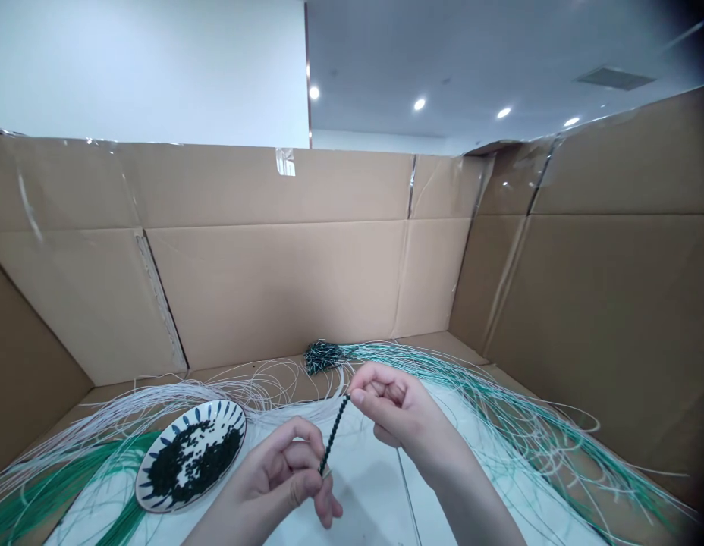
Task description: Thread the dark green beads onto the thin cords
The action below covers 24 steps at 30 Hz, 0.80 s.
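Note:
A short strand of dark beads is stretched at a slant between my two hands. My left hand pinches its lower end between thumb and fingers, where a bit of pale thread sticks out. Higher and to the right, my right hand pinches the top end between thumb and index finger, its other fingers curled. Left of my left hand is an oval white plate with a dark-striped rim. Loose small black beads lie spread over it.
Behind my hands lies a dark bundle of beaded ends. Green and white strands fan from it to the right. White threads and green threads lie at left. Cardboard walls surround the white work surface.

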Each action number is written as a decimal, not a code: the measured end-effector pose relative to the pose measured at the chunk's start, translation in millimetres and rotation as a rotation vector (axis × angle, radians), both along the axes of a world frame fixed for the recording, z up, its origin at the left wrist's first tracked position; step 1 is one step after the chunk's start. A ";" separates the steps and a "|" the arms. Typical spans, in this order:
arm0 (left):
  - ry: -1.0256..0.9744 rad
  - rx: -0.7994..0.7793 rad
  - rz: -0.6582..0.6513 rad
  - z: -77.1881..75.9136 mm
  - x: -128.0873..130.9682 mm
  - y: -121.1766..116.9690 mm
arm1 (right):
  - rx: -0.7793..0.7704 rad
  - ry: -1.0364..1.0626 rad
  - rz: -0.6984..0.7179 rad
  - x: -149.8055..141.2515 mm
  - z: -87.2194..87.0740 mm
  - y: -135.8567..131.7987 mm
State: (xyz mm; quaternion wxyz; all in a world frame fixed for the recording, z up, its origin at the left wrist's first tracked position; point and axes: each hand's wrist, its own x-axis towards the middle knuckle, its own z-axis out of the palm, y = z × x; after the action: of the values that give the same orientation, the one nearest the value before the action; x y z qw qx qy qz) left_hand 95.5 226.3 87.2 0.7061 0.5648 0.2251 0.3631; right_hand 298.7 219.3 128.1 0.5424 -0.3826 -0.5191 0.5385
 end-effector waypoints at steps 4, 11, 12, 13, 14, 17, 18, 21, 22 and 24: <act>0.116 0.047 0.077 4.3 0.8 -3.4 | 0.005 -0.006 0.002 0.4 0.2 0.6; 0.064 0.121 0.076 7.1 -2.6 -5.1 | 0.028 0.005 -0.009 3.8 -0.4 0.7; 0.052 0.127 0.072 7.9 -3.1 -5.1 | 0.029 0.002 -0.008 4.1 -0.8 0.9; 0.066 0.143 0.063 9.2 -3.6 -4.9 | 0.029 -0.002 -0.004 4.3 -1.2 1.0; 0.103 0.174 0.047 10.8 -4.1 -4.6 | 0.028 -0.007 0.002 4.1 -1.5 1.1; 0.247 0.276 -0.003 15.6 -5.1 -2.6 | 0.021 -0.031 0.026 2.4 -1.9 0.7; 0.275 0.293 -0.015 16.6 -5.1 -1.8 | 0.017 -0.041 0.035 1.5 -1.6 0.5; 0.306 0.274 -0.050 17.7 -4.0 0.3 | 0.008 -0.072 0.066 -1.4 -0.3 0.1; 0.319 0.271 -0.060 17.6 -3.4 0.8 | 0.006 -0.083 0.078 -2.1 0.2 0.2; 0.365 0.288 -0.072 17.1 -2.1 1.8 | 0.006 -0.104 0.099 -2.5 0.8 0.4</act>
State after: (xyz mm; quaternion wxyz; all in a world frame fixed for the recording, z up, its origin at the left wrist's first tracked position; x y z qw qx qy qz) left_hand 93.5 228.1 104.3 0.5784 0.7236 0.2747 0.2576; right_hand 296.2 219.7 129.0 0.4884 -0.3821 -0.5667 0.5425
